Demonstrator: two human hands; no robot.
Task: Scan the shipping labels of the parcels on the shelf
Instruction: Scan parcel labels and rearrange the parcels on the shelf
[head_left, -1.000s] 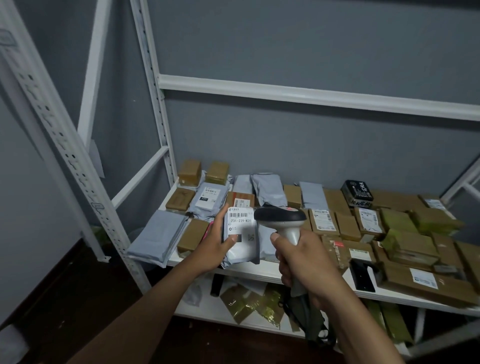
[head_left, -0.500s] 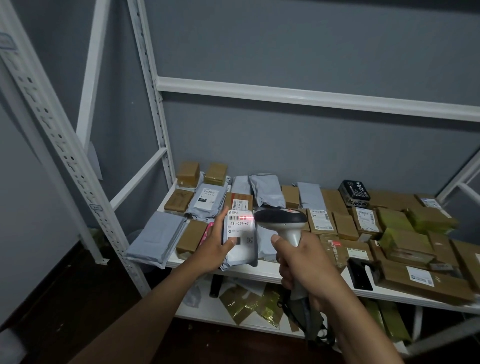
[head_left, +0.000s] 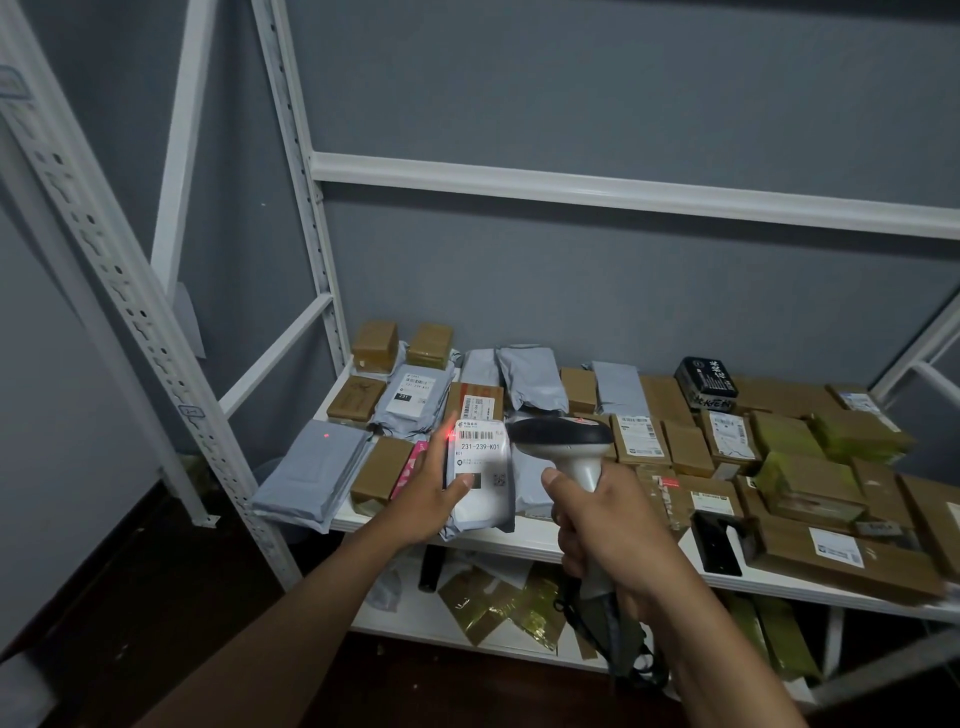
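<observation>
At centre frame our left hand (head_left: 434, 491) grips a grey parcel (head_left: 480, 475) upright above the shelf (head_left: 524, 535) edge, while our right hand (head_left: 605, 525) is wrapped round the scanner (head_left: 563, 441). Red light touches its label; we judge most parcels remain unscanned.

so the red scanner light moved: half a sec ago it glowed on the label (head_left: 479, 451) top, now it sits on the left hand (head_left: 427, 491) fingertips at the parcel (head_left: 480, 480) edge. There's also a new red dot (head_left: 326, 435) on the grey mailer (head_left: 311, 470), left of center.
</observation>
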